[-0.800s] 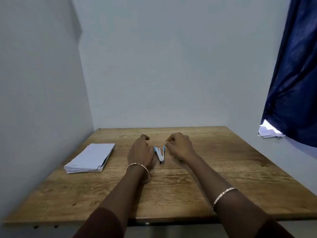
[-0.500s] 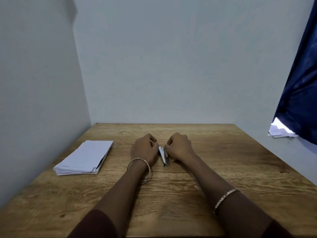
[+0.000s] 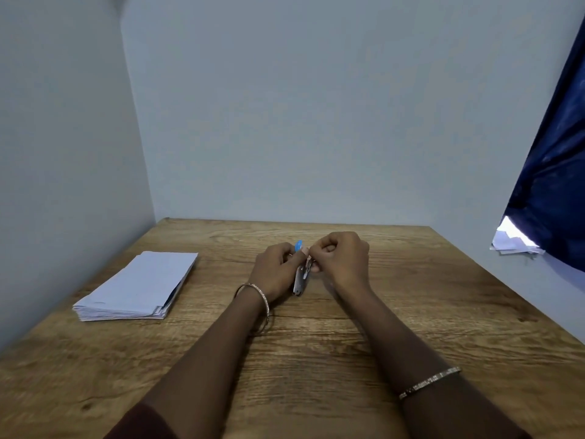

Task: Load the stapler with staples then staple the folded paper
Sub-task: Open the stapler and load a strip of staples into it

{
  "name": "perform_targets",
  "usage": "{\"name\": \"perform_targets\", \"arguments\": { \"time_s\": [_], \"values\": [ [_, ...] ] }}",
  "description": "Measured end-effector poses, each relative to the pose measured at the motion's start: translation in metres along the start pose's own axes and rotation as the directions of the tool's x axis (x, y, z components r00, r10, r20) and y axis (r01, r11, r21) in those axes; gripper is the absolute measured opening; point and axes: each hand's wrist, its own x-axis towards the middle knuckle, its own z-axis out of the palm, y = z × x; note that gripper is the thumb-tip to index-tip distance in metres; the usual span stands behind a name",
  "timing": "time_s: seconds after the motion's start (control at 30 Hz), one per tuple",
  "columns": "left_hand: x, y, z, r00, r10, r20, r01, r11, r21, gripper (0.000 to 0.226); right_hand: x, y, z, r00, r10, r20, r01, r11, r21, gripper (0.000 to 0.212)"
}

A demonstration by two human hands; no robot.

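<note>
A small stapler (image 3: 300, 282) with a silver metal body and a blue top sits between my two hands at the middle of the wooden table (image 3: 316, 350). My left hand (image 3: 276, 273) grips its left side, and the blue tip sticks up above my fingers. My right hand (image 3: 342, 259) is closed, its fingertips pinching at the upper part of the stapler. Any staples are too small or hidden to see. A stack of folded white paper (image 3: 136, 288) lies on the table to the left, apart from both hands.
The table stands in a corner, with a wall at the left and at the back. A dark blue curtain (image 3: 550, 185) hangs at the right, with some white papers (image 3: 512, 242) on a ledge under it.
The stapler lay open on the table between my hands; both hands closed in on it, and now my left hand holds it raised with the blue tip up.
</note>
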Motion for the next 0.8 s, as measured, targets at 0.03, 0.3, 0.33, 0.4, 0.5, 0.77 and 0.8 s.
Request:
{"name": "perform_targets", "arguments": {
  "time_s": [0.03, 0.3, 0.33, 0.4, 0.5, 0.77, 0.8],
  "values": [
    [0.0, 0.001, 0.002, 1.0, 0.003, 0.024, -0.002, 0.999, -0.045, 0.039, 0.001, 0.002, 0.0, 1.0, 0.005, -0.01, -0.004, 0.998, 0.063, 0.01],
    [0.002, 0.0, 0.003, 0.995, -0.018, 0.103, 0.062, 0.891, -0.45, 0.031, 0.005, 0.006, 0.0, 0.974, -0.055, 0.218, -0.034, 0.922, 0.385, 0.011],
    [0.003, -0.001, 0.003, 0.995, -0.013, 0.101, 0.058, 0.89, -0.453, 0.034, 0.004, 0.007, 0.0, 0.965, -0.09, 0.245, -0.004, 0.934, 0.358, 0.014],
    [0.002, 0.0, 0.003, 0.993, -0.025, 0.113, 0.076, 0.875, -0.479, 0.037, 0.004, 0.01, -0.001, 0.945, -0.165, 0.282, 0.082, 0.956, 0.283, 0.024],
    [0.001, 0.001, 0.0, 0.989, -0.026, 0.143, 0.096, 0.858, -0.504, 0.037, 0.005, 0.01, -0.007, 0.93, -0.193, 0.314, 0.115, 0.961, 0.251, 0.035],
    [-0.001, 0.006, -0.006, 0.978, 0.01, 0.207, 0.089, 0.881, -0.465, 0.034, 0.009, 0.01, -0.02, 0.886, -0.219, 0.408, 0.144, 0.968, 0.207, 0.05],
    [-0.001, 0.005, -0.007, 0.981, 0.013, 0.195, 0.082, 0.878, -0.472, 0.035, 0.008, 0.011, -0.018, 0.889, -0.207, 0.408, 0.116, 0.964, 0.238, 0.051]
  ]
}}
